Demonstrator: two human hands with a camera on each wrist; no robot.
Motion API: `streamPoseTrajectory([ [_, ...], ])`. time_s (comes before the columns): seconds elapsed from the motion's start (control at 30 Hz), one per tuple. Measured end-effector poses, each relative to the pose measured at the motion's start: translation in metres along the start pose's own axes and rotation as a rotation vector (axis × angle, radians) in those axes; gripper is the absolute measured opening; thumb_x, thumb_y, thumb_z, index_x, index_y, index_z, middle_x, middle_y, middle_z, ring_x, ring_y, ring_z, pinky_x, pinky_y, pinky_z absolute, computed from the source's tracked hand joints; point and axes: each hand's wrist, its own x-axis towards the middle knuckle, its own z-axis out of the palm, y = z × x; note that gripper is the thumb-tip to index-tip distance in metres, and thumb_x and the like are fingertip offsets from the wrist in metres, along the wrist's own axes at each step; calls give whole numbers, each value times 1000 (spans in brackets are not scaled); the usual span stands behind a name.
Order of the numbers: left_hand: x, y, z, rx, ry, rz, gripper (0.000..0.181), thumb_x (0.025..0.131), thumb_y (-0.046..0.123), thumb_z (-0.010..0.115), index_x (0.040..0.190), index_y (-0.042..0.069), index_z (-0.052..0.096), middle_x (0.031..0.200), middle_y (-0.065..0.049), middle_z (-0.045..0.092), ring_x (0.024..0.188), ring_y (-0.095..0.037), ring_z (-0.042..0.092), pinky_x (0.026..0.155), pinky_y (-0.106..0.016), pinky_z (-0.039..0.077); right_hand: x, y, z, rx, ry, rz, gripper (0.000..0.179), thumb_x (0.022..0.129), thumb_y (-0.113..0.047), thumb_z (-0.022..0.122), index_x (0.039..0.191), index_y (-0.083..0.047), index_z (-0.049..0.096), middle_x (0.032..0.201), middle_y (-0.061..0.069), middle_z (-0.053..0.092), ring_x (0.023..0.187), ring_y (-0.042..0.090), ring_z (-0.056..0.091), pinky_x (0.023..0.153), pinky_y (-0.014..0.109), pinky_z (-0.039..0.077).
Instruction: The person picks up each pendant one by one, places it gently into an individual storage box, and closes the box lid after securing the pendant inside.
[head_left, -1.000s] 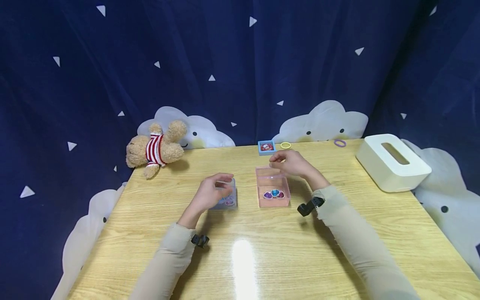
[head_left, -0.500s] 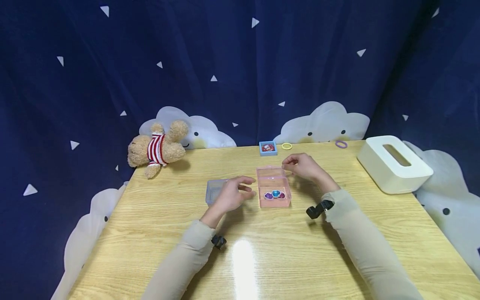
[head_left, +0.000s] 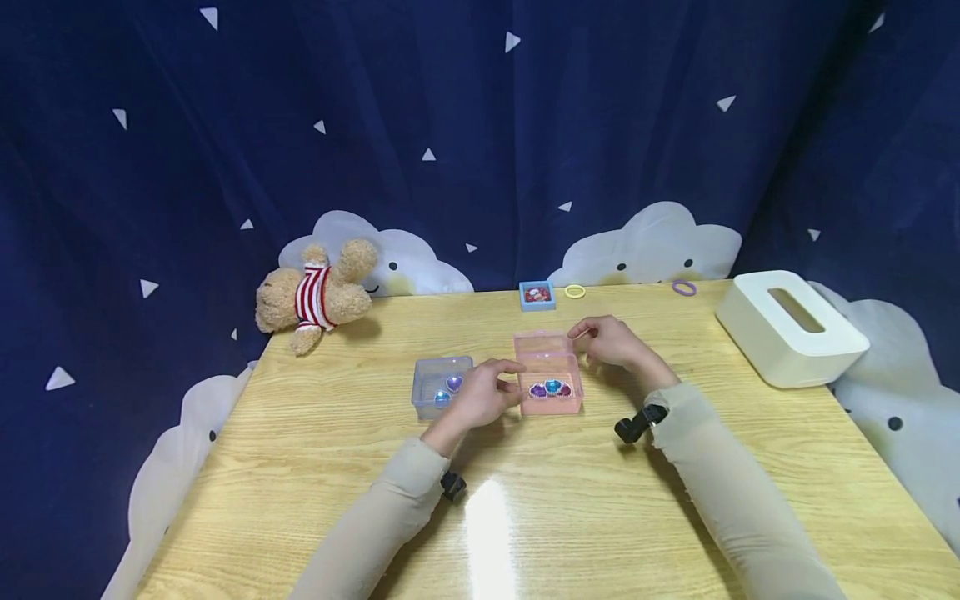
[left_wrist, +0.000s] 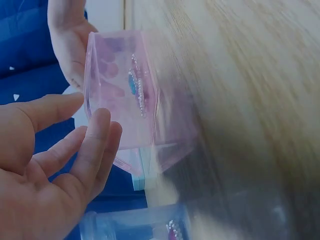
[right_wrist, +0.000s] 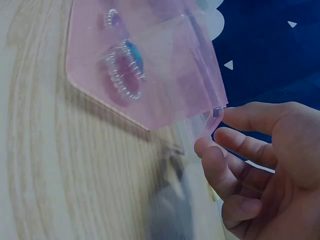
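A clear pink box (head_left: 550, 405) stands on the table with its lid (head_left: 542, 343) raised at the back. Inside lie purple, blue and red jewels (head_left: 552, 387) with beaded silvery rims. My left hand (head_left: 483, 396) is at the box's left side, fingers extended and spread beside the wall (left_wrist: 120, 130). My right hand (head_left: 609, 342) is at the lid's right edge; in the right wrist view its thumb tip (right_wrist: 235, 116) meets the back corner, the other fingers loosely bent. A bluish clear box (head_left: 423, 371) with purple and blue jewels (head_left: 453, 383) stands left, partly behind the left hand.
A teddy bear (head_left: 327, 298) in a striped shirt lies at the back left. Along the back edge are a small blue frame (head_left: 537, 295), a yellow ring (head_left: 575, 292) and a purple ring (head_left: 683, 287). A white tissue box (head_left: 795, 333) stands at the right.
My left hand has moved right, from over the bluish box to the pink box's left side, uncovering jewels. My right hand has shifted right and slightly down from the lid's top to its right edge.
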Motion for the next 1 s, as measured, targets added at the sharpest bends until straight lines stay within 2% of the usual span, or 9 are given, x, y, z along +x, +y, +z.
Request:
streamPoseTrajectory([
  [0.13, 0, 2, 1, 21, 0, 3, 45, 89, 10, 73, 133, 8, 63, 133, -18, 60, 96, -20, 72, 77, -26, 59, 0, 1, 1, -2, 8, 5, 29, 93, -19, 64, 118, -4, 67, 79, 14, 66, 64, 27, 66, 52, 28, 46],
  [0.37, 2, 1, 3, 62, 13, 3, 46, 88, 15, 75, 132, 6, 63, 134, -17, 61, 94, -18, 72, 77, -24, 59, -1, 3, 2, 50, -14, -16, 28, 95, -14, 61, 120, -2, 64, 80, 9, 70, 65, 25, 66, 54, 33, 51],
  [0.7, 4, 1, 3, 52, 17, -13, 44, 87, 14, 77, 129, 8, 66, 130, -15, 64, 94, -18, 73, 77, -27, 59, -1, 2, 0, 118, 20, -48, 39, 92, -9, 63, 129, 1, 56, 103, 21, 71, 73, 36, 69, 63, 38, 57],
  [0.87, 4, 1, 3, 46, 17, -18, 45, 88, 13, 76, 130, 7, 65, 131, -15, 64, 95, -19, 73, 77, -28, 59, -2, 1, -3, 133, 64, -37, 34, 96, -11, 59, 129, -4, 55, 107, 22, 72, 74, 36, 69, 62, 33, 54],
  [1.0, 4, 1, 3, 50, 15, -27, 46, 88, 13, 76, 132, 8, 64, 133, -15, 63, 95, -19, 73, 77, -28, 59, -2, 2, -5, 164, 97, -31, 32, 98, -16, 58, 128, -6, 57, 106, 21, 73, 71, 34, 69, 56, 28, 50],
])
